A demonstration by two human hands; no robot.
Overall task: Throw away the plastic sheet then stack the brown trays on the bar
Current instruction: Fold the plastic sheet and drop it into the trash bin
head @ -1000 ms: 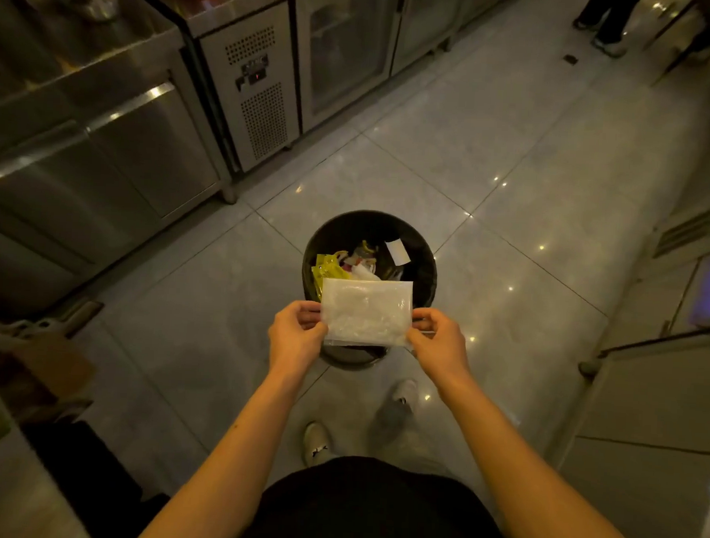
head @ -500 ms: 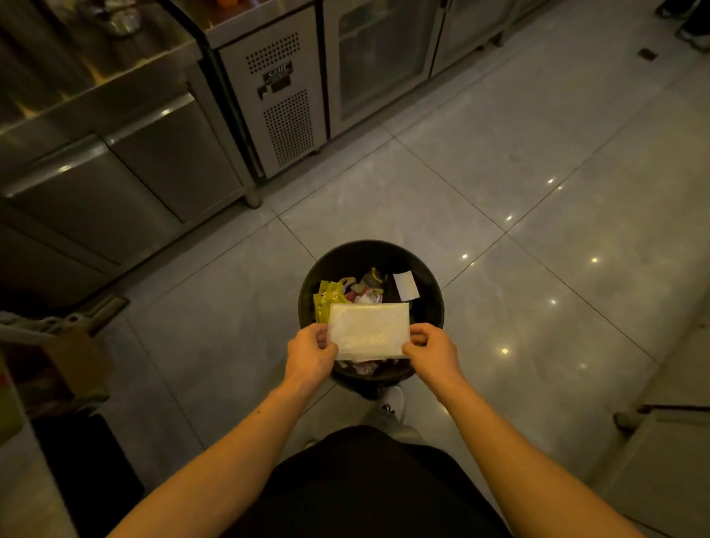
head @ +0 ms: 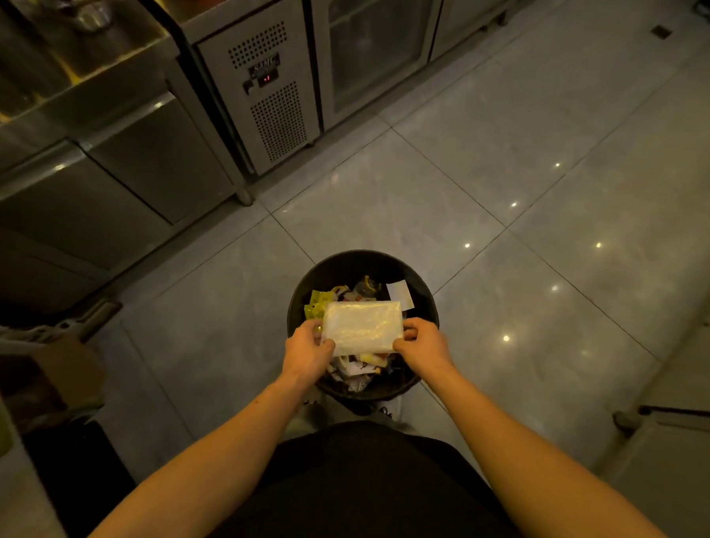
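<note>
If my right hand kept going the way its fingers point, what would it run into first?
The right hand points left, so it would first push further into the folded plastic sheet it pinches, then probably the left hand opposite; depth is unclear.

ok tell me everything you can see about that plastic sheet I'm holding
The plastic sheet is folded into a flat, whitish, translucent, crinkly rectangle. It is held roughly level, slightly tilted, over the open black bin. The left hand pinches its left edge, the right hand its right edge. It has not been dropped yet.
</note>
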